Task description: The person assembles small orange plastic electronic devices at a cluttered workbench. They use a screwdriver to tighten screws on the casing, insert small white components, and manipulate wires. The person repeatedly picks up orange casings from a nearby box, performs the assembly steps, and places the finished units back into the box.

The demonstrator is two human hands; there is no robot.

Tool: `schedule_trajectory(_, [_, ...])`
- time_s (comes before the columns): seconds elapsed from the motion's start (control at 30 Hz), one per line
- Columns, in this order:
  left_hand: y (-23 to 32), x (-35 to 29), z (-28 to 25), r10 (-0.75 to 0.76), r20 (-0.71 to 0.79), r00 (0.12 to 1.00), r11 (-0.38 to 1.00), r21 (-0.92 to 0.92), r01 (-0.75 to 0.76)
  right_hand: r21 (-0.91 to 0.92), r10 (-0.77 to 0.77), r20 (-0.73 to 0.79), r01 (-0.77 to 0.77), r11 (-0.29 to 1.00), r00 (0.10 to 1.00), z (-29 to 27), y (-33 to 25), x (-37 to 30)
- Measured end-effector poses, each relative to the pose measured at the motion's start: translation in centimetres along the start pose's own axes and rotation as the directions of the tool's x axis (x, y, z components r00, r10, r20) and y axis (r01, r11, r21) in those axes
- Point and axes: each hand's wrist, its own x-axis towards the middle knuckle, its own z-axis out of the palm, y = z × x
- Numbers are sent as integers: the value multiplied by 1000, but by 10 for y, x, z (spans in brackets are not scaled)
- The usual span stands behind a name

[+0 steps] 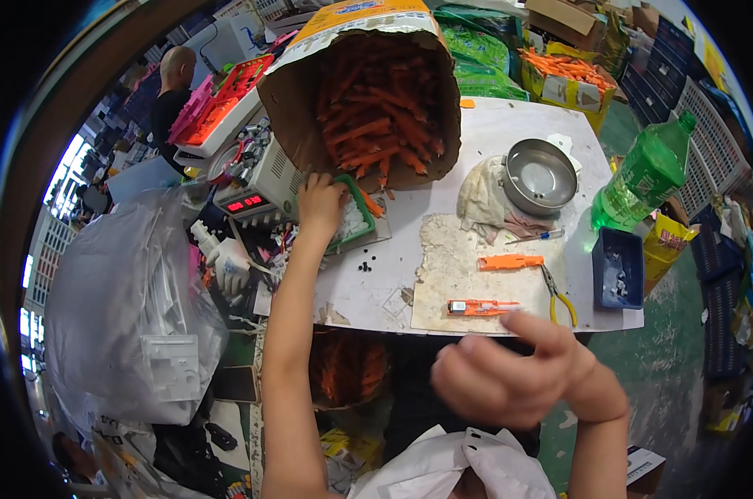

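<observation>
My left hand [321, 205] reaches to a green tray [361, 239] of small white plastic parts [353, 219]; its fingers are bent but apart, the tips partly out of sight. Held above the table's front edge, my right hand [509, 374] is blurred, fingers loosely curled and parted, with nothing visible in them. Just beyond it, an orange half-shell [476, 308] with a white piece and thin parts inside lies on a worn pale board [443, 258]. A second orange shell piece [510, 263] lies farther up. Pliers with yellow handles [563, 308] rest to the right.
A big carton [285, 108] of orange pieces [385, 116] lies tipped open beyond the tray. A power supply [264, 179] stands left. Small black parts [366, 267] dot the tabletop. Right are a metal bowl [540, 175], cloth [482, 195], blue bin [618, 268] and green bottle [647, 170].
</observation>
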Motion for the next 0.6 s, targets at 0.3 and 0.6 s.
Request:
schedule_trajectory(0.3, [-1,29,17,194,38,980,981,-33,-193,147,628,229,-664,733,744,14,-66,-121])
schedule_trajectory(0.6, [144,-68,-67,67,-17,998,488,-871,-48,471,947,213,-874,117,241,-13,-67,-131])
